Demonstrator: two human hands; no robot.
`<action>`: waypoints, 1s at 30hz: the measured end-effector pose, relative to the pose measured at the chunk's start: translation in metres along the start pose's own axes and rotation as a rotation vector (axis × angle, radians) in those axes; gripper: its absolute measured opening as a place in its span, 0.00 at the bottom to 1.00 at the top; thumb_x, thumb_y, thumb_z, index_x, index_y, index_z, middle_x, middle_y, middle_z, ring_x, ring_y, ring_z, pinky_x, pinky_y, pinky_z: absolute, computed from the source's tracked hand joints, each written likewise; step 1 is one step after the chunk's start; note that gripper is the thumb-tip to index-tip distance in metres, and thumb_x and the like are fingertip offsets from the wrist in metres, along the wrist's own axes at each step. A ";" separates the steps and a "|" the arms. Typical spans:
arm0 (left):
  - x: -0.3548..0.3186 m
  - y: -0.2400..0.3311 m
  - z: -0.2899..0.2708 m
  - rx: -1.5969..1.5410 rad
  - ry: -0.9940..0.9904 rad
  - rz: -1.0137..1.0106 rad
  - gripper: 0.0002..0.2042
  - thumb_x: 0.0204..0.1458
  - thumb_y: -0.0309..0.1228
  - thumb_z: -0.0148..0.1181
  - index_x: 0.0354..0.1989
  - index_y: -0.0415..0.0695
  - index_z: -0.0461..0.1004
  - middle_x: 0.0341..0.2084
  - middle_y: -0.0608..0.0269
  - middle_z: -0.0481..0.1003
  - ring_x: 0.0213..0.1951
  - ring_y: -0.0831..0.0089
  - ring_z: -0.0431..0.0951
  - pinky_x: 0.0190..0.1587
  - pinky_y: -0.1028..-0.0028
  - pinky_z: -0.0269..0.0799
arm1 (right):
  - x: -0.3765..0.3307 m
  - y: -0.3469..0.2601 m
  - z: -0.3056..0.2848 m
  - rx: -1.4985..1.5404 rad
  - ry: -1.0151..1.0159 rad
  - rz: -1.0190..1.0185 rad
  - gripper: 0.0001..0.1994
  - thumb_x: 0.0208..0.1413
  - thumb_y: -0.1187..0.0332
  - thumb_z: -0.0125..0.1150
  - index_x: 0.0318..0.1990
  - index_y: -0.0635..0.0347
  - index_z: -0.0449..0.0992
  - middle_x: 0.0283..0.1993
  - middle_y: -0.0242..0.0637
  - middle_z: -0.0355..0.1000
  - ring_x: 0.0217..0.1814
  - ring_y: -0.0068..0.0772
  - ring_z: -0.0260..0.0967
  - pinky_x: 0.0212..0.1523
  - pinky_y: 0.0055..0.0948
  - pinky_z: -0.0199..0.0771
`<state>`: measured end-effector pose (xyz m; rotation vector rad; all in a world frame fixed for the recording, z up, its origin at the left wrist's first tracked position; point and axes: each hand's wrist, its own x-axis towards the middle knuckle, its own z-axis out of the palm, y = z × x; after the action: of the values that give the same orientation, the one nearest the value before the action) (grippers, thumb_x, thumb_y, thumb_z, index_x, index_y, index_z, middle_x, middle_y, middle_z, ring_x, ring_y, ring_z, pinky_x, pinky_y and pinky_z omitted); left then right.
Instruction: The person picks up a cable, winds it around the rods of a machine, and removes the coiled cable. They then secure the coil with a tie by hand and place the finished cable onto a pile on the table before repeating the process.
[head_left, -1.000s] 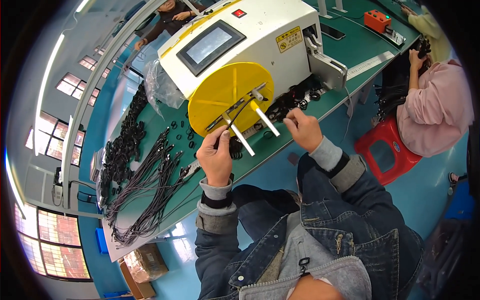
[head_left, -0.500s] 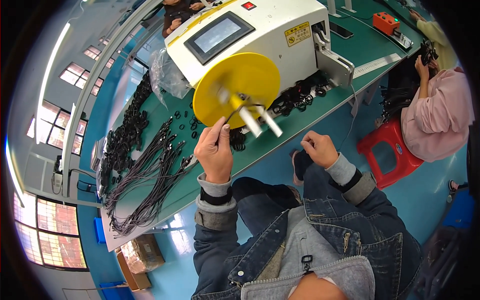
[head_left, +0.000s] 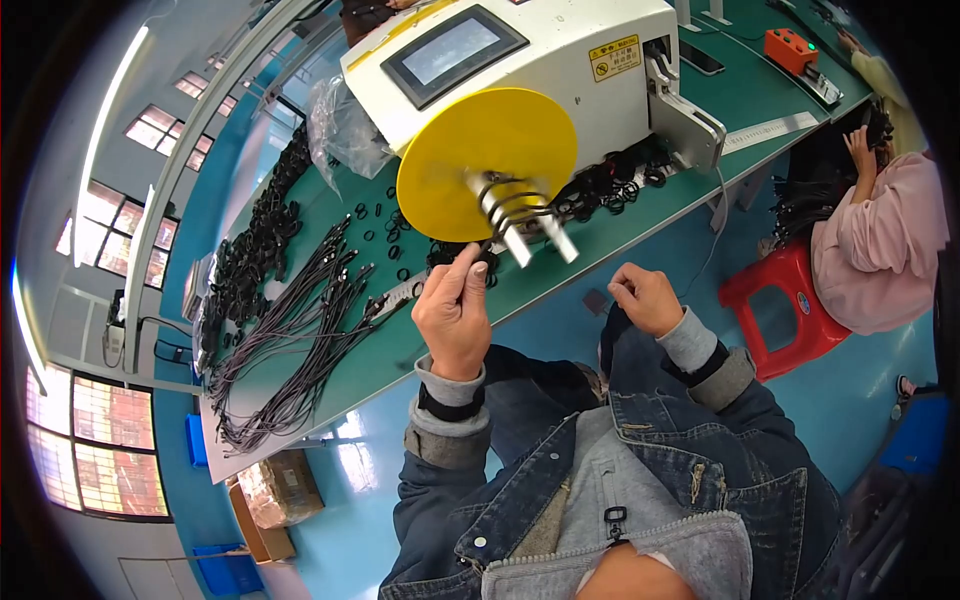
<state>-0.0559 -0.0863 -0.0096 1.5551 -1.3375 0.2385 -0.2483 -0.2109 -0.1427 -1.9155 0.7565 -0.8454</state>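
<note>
In front of the machine's round yellow disc (head_left: pixel 475 140), my left hand (head_left: pixel 452 318) is closed, with thumb and forefinger pinching the end of a black cable (head_left: pixel 518 200). The cable is coiled in several turns around two pale metal rods (head_left: pixel 515 245) that stick out from the disc. The rods are smeared by motion. To the right, my right hand (head_left: pixel 650 300) hangs beyond the table's edge, fingers curled in with nothing visible in them. It touches nothing.
A white machine (head_left: pixel 570 100) with a screen (head_left: pixel 452 52) stands on the green table (head_left: pixel 340 385). Bundled black cables (head_left: pixel 320 330) and small black rings lie at left. Beyond the right side sits a person in pink (head_left: pixel 880 240) on a red stool (head_left: pixel 765 320).
The cable has gone from a short stretch at the disc's hub to several turns around the rods. My left hand has shifted slightly right; my right hand stays about where it was.
</note>
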 end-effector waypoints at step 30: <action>0.032 0.036 0.020 0.453 -0.288 0.165 0.25 0.48 0.26 0.51 0.54 0.28 0.54 0.41 0.40 0.61 0.44 0.49 0.63 0.48 0.62 0.61 | 0.079 -0.087 -0.010 0.151 0.195 -0.304 0.25 0.36 0.67 0.70 0.43 0.64 0.66 0.37 0.40 0.69 0.34 0.27 0.67 0.33 0.24 0.70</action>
<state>-0.0832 -0.1162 0.0233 1.9077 -1.7257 0.4582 -0.1959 -0.2395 -0.0408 -1.8553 0.5031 -1.2555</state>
